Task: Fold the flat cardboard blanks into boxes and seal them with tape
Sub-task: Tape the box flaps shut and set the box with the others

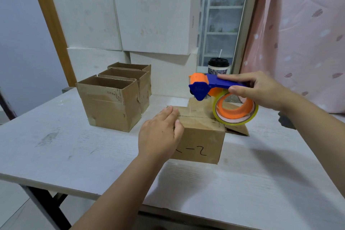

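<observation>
A small brown cardboard box (200,136) stands mid-table with its top flaps closed and black marks on its front. My left hand (160,132) lies flat on the box's near left corner, fingers straight, pressing the flaps down. My right hand (261,89) grips the blue handle of a blue and orange tape dispenser (211,85), held just above the box's far right. Its roll of clear tape (235,111) hangs at the box's right edge. Three open-topped brown boxes (113,102) stand in a row to the left.
Large white cartons (130,20) are stacked along the back of the white table (65,155). A lidded drink cup (218,66) with a straw stands behind the dispenser. A pink curtain (302,33) hangs at right. A cardboard flap (237,129) lies right of the box.
</observation>
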Motion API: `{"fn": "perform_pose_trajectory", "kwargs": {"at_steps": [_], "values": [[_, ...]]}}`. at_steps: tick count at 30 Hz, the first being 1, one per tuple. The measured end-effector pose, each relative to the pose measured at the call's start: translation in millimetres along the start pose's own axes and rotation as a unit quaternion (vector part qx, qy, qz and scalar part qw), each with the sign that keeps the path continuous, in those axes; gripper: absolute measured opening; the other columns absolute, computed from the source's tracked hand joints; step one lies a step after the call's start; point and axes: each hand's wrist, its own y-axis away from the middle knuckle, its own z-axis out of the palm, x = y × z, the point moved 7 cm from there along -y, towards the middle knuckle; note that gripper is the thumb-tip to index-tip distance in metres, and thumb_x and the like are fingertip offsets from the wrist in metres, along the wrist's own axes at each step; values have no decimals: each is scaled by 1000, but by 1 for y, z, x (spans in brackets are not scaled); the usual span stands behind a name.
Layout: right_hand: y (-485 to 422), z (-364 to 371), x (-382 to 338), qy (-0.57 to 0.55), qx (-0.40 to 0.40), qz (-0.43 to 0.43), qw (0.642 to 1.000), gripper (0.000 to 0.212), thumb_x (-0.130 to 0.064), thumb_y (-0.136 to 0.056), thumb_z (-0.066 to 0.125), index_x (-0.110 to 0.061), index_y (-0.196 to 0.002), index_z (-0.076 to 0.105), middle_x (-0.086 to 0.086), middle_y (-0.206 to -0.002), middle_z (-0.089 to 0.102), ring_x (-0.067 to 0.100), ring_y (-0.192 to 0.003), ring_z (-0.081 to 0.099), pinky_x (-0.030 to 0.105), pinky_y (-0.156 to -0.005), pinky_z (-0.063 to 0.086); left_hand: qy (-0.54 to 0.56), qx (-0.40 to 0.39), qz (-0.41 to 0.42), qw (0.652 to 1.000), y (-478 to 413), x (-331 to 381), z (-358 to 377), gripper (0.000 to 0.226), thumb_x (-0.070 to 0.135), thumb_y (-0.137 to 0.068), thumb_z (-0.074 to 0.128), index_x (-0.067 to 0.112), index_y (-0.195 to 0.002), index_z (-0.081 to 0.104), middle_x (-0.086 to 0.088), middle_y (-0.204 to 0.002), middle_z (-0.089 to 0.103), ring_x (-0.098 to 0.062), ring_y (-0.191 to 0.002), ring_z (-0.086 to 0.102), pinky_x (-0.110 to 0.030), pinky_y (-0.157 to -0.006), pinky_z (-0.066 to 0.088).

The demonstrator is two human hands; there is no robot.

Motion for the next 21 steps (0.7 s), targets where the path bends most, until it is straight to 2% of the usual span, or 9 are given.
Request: {"fn": "perform_pose_trajectory", "kwargs": {"at_steps": [3, 8, 13, 17, 21], "values": [[4, 0, 1, -1, -4, 1, 1000, 32, -53, -73, 57, -73, -98, 55, -41, -94, 62, -9, -84, 62, 2, -65, 42, -9, -4, 2, 1000, 0, 0, 2, 44, 30, -96, 33, 26, -138, 48, 8, -146, 43, -6, -134, 36, -28, -96, 38], [6, -2, 4, -5, 5, 7, 1000, 34, -51, -74, 57, -63, -106, 56, -40, -90, 63, -9, -78, 62, 2, -62, 41, -9, 8, 7, 1000, 1, 2, -2, 57, 36, -88, 22, 25, -136, 51, 6, -143, 47, -9, -131, 42, -31, -93, 41], [7, -6, 5, 6, 1, 9, 1000, 30, -57, -71, 56, -75, -95, 54, -36, -89, 64, -9, -74, 59, 4, -61, 41, 0, 9, 5, 1000, 0, 2, -3, 58, 37, -86, 22, 25, -132, 55, 6, -141, 48, -8, -131, 42, -32, -94, 42], [11, -11, 13, 4, 7, 18, 1000, 33, -52, -70, 59, -65, -101, 59, -29, -98, 67, -8, -85, 61, 4, -69, 43, 5, 0, 2, 1000, -1, 1, 0, 53, 35, -89, 25, 24, -132, 55, 6, -143, 46, -7, -133, 38, -31, -97, 40], [17, -11, 20, -20, 18, 23, 999, 34, -49, -72, 59, -61, -104, 61, -36, -94, 65, -9, -85, 61, 3, -67, 43, 8, 4, -8, 1000, 0, 2, 1, 59, 37, -86, 22, 24, -132, 55, 6, -143, 46, -7, -134, 38, -31, -98, 39]]}}
